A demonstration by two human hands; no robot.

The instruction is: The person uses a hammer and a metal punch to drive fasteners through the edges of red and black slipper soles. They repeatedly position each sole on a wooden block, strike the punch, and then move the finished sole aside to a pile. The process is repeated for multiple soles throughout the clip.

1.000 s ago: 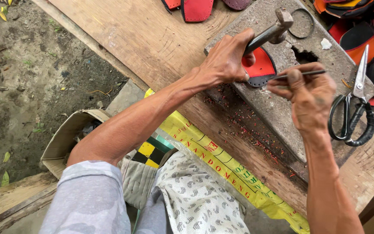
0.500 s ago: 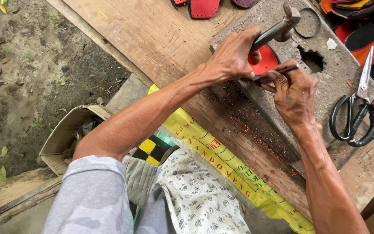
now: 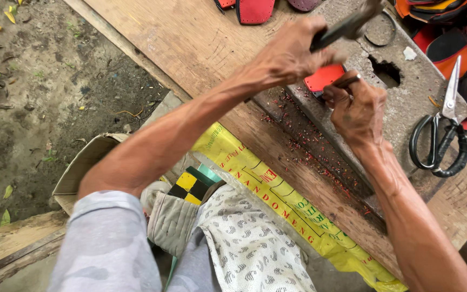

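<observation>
My left hand (image 3: 293, 54) grips the handle of a hammer (image 3: 347, 24), whose head reaches the top edge of the view. Just below it, my right hand (image 3: 355, 108) pinches a thin metal punch (image 3: 348, 82). The tip of the punch rests on a red rubber sole piece (image 3: 324, 77). The red piece lies on a grey concrete block (image 3: 406, 92) that has a rough hole in it. Small red scraps are scattered on the dark board beside the block.
Black-handled scissors (image 3: 439, 140) lie on the block's right end. Red and orange cut soles (image 3: 449, 51) are piled at the far right, more red soles (image 3: 255, 10) at the top. A wooden plank (image 3: 190, 43), a yellow sack (image 3: 277, 200) and a cardboard box (image 3: 82, 162) lie around my knees.
My right hand has slid the punch a little to the left over the red piece. The hammer has risen slightly towards the top edge.
</observation>
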